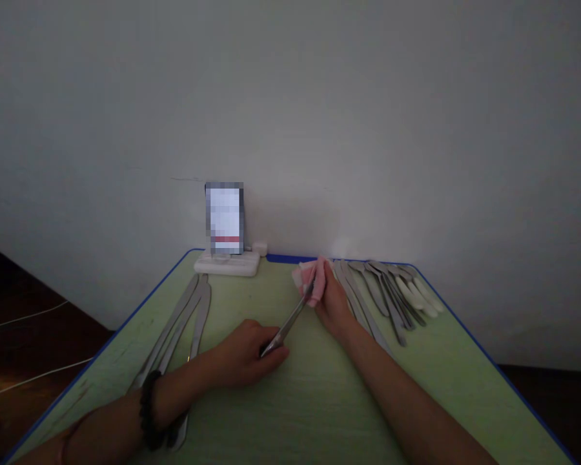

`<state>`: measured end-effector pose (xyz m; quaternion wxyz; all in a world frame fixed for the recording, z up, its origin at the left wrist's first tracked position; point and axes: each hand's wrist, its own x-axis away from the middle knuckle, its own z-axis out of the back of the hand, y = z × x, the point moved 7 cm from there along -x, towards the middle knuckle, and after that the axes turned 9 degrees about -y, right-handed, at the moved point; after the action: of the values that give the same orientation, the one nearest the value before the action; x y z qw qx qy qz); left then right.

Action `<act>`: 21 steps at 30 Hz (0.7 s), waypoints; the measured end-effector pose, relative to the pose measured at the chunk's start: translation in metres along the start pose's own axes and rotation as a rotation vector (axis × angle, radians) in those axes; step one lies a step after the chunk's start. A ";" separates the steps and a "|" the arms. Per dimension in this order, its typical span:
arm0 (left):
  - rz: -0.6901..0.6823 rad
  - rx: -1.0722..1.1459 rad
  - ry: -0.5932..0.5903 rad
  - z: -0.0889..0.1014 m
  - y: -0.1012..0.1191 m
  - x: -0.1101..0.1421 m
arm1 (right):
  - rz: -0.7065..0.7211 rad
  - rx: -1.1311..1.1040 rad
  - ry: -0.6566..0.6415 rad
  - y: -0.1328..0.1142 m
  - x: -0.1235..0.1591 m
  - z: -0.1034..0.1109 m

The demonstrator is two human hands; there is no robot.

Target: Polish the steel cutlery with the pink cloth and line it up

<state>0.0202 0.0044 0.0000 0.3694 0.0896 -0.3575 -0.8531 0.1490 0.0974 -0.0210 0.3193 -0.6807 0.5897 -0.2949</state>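
A silver table knife (295, 312) slants across the middle of the view, and my left hand (246, 354) is closed around its near end. At its far end a pink and white cloth (314, 284) wraps the metal, pinched there by my right hand (336, 303). The cloth hides the tip. Several table knives (174, 336) lie side by side to the left, partly under my left forearm. To the right of my right hand lie more long knives (363, 310) and several spoons and other cutlery pieces (397, 297).
All of this is on a pale green table (290, 420) with a blue edge. Against the wall (290, 129) at the back left, a lit phone (225, 216) leans upright on a white power strip (227, 263). White cables (39, 374) run over the dark floor at left.
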 end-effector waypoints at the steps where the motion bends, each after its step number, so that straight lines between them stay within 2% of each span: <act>1: -0.002 -0.007 0.003 0.000 0.000 0.000 | -0.004 -0.012 0.014 0.000 0.001 0.000; 10: -0.014 -0.076 -0.020 -0.003 0.000 0.001 | -0.025 -0.139 0.090 0.001 -0.003 0.011; 15: -0.034 -0.082 -0.026 -0.002 0.004 0.001 | 0.055 -0.124 -0.031 -0.008 -0.002 0.003; 21: 0.007 -0.026 -0.026 -0.001 0.001 0.002 | 0.049 0.083 -0.156 -0.007 0.004 -0.012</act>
<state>0.0200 0.0024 0.0005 0.3687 0.0724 -0.3515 -0.8575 0.1443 0.0927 -0.0078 0.3993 -0.6732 0.5668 -0.2570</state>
